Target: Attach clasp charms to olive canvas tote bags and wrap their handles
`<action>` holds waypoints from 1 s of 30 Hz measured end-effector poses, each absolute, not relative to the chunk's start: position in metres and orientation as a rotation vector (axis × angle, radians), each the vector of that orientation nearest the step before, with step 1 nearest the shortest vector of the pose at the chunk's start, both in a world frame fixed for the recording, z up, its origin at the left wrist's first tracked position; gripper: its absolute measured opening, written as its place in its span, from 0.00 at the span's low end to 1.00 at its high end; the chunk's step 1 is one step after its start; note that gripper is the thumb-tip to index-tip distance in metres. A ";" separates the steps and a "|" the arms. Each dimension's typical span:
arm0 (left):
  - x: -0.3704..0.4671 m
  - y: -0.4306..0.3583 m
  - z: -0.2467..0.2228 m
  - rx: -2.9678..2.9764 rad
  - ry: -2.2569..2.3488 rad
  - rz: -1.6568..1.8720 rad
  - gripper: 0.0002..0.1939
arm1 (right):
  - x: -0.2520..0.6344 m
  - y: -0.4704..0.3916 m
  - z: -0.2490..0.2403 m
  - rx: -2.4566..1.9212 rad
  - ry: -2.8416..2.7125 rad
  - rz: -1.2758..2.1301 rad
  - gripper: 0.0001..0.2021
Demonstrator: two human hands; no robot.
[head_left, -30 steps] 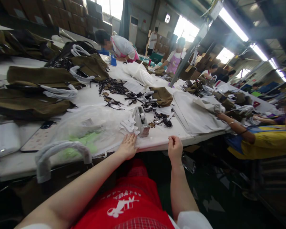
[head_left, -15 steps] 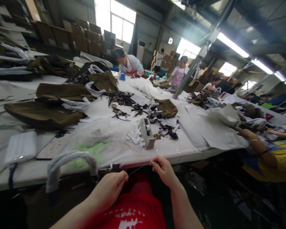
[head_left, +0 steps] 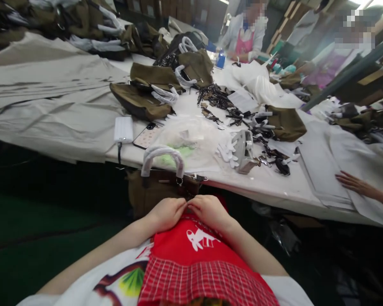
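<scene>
My left hand (head_left: 170, 213) and my right hand (head_left: 210, 209) meet just above my red apron (head_left: 178, 238), fingertips nearly touching. Both are closed in a pinch. The thin thread that ran between them a moment ago is now hidden by the fingers. Right in front of the hands a brown bag (head_left: 140, 195) hangs at the table edge, its arched handle (head_left: 161, 151) wrapped in white padding. A dark strap end with a metal clip (head_left: 199, 177) lies by the bag's top.
On the white table stand a grey tape dispenser (head_left: 245, 151), a phone (head_left: 145, 135) and a white power bank (head_left: 123, 129) with a cable. Beyond lie brown bags (head_left: 147, 102) and dark straps (head_left: 215, 95). A co-worker's hand (head_left: 354, 183) rests on sheets at the right.
My hands have come together; before, they were apart with a thin thread stretched between them. The view has swung left and down, showing more of the apron and the bag.
</scene>
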State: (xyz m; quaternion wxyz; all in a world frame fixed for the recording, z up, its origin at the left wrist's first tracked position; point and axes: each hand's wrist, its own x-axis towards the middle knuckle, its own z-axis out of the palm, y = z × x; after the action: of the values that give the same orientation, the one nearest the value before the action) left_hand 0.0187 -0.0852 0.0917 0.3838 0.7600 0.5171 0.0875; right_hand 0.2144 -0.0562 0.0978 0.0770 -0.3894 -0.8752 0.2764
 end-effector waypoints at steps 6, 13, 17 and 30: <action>-0.003 -0.071 0.065 1.566 1.733 0.769 0.16 | 0.211 -0.035 0.081 -1.182 -2.338 0.918 0.07; 0.005 -0.044 0.041 0.976 1.460 0.720 0.17 | 0.180 -0.036 0.047 -1.299 -2.143 1.146 0.08; 0.003 -0.047 0.041 0.889 1.427 0.679 0.23 | 0.180 -0.031 0.044 -1.335 -1.903 1.328 0.08; -0.004 -0.050 0.051 0.836 1.305 0.773 0.20 | 0.189 -0.036 0.051 -1.238 -1.816 1.322 0.08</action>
State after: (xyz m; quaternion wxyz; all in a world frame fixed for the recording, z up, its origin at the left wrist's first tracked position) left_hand -0.0035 -0.0501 0.0513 0.6478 0.3678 0.5739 0.3401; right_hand 0.1894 -0.0362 0.0513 0.2844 -0.4628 -0.6788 0.4941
